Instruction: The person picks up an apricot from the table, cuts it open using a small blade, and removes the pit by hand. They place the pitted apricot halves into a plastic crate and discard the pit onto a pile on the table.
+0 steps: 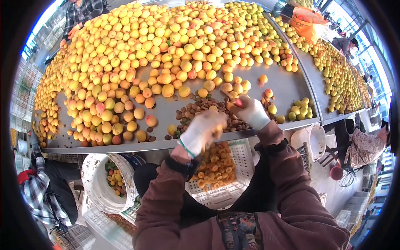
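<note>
Over the table's front edge, my left hand [203, 128] wears a white glove and is blurred by motion. Its fingers are curled round an orange-yellow apricot [217, 132], mostly hidden by the hand. My right hand [252, 112], in a white glove, is closed on a small red object [238, 103], perhaps a tool's handle; the rest of it is hidden. Beneath both hands spreads a heap of brown apricot pits [189, 113]. Below the edge, between my knees, a white perforated crate [245, 160] holds halved apricots [216, 164].
Whole apricots [137, 46] cover much of the metal table [162, 114]. A white bucket [89, 177] with apricots and leaves stands at left, another white bucket [318, 141] at right. An orange bag [307, 23] lies at the back right. Other people are around the table.
</note>
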A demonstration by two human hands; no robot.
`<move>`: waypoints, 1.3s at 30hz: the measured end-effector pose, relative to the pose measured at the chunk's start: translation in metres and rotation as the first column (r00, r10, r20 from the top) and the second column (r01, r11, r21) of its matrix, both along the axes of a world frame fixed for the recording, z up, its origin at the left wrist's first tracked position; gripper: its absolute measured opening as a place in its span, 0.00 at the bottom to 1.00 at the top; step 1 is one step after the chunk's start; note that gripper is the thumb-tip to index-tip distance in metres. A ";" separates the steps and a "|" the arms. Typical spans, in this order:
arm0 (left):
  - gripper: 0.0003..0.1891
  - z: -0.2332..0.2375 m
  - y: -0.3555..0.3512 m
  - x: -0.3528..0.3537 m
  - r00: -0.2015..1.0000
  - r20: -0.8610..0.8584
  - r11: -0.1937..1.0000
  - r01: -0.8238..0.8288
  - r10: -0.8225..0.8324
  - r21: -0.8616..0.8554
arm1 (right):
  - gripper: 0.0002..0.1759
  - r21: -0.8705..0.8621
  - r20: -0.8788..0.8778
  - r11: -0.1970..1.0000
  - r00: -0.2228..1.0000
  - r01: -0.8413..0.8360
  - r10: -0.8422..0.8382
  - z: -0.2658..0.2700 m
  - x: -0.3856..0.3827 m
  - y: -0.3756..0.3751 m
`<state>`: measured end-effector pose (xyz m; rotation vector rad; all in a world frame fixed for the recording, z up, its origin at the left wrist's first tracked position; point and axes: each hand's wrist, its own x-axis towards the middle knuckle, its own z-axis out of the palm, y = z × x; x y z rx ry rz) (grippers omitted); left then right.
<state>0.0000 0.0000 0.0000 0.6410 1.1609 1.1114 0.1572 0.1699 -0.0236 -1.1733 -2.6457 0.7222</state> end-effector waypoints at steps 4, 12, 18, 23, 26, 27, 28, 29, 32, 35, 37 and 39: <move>0.17 0.014 -0.017 0.031 0.707 -0.684 0.867 0.442 -0.180 0.229 | 0.20 -0.398 -0.213 0.911 0.977 -0.108 0.022 0.027 0.034 -0.007; 0.14 -0.002 -0.018 0.007 0.509 -0.858 0.875 0.381 0.070 0.298 | 0.22 0.064 -0.003 0.998 1.000 -0.023 0.023 0.028 -0.028 0.035; 0.17 0.002 -0.011 0.011 0.861 -0.494 0.993 -0.108 0.120 0.054 | 0.28 0.132 0.201 0.983 0.974 -0.127 0.099 -0.004 -0.066 0.065; 0.23 -0.006 -0.001 0.009 0.888 -0.099 0.891 -0.437 0.449 0.126 | 0.19 -0.385 -0.328 0.916 0.945 -0.117 -0.017 0.014 -0.042 0.036; 0.23 -0.013 0.012 0.020 0.822 0.230 0.787 -0.567 0.521 0.242 | 0.23 -0.267 -0.478 0.926 0.871 -0.267 0.113 0.046 -0.025 -0.028; 0.23 -0.012 0.012 0.020 0.825 0.229 0.790 -0.562 0.516 0.246 | 0.24 -0.156 -0.271 0.966 0.950 -0.205 0.158 0.061 -0.024 -0.045; 0.22 -0.011 0.010 0.018 0.836 0.326 0.826 -0.521 0.442 0.217 | 0.25 -0.297 -0.384 0.930 0.919 -0.218 0.092 0.059 -0.021 -0.053; 0.21 -0.008 0.008 0.016 0.832 0.416 0.859 -0.475 0.366 0.193 | 0.25 -0.427 -0.484 0.870 0.875 -0.248 0.012 0.057 -0.018 -0.060; 0.18 -0.002 -0.003 0.009 0.736 0.576 0.838 -0.524 0.355 0.152 | 0.23 -0.590 -0.666 0.718 0.726 -0.369 -0.174 0.047 -0.008 -0.061; 0.20 0.004 -0.003 0.010 0.559 0.729 0.817 -0.576 0.395 -0.001 | 0.22 -0.621 -0.704 0.679 0.659 -0.391 -0.264 0.042 -0.009 -0.077; 0.21 0.004 -0.005 0.010 0.484 0.775 0.807 -0.588 0.405 -0.055 | 0.20 -0.622 -0.729 0.659 0.620 -0.423 -0.291 0.031 -0.009 -0.086; 0.23 -0.014 -0.004 0.005 0.478 0.804 0.845 -0.533 0.355 -0.056 | 0.17 -0.657 -0.656 0.630 0.726 -0.414 -0.206 0.033 -0.004 -0.088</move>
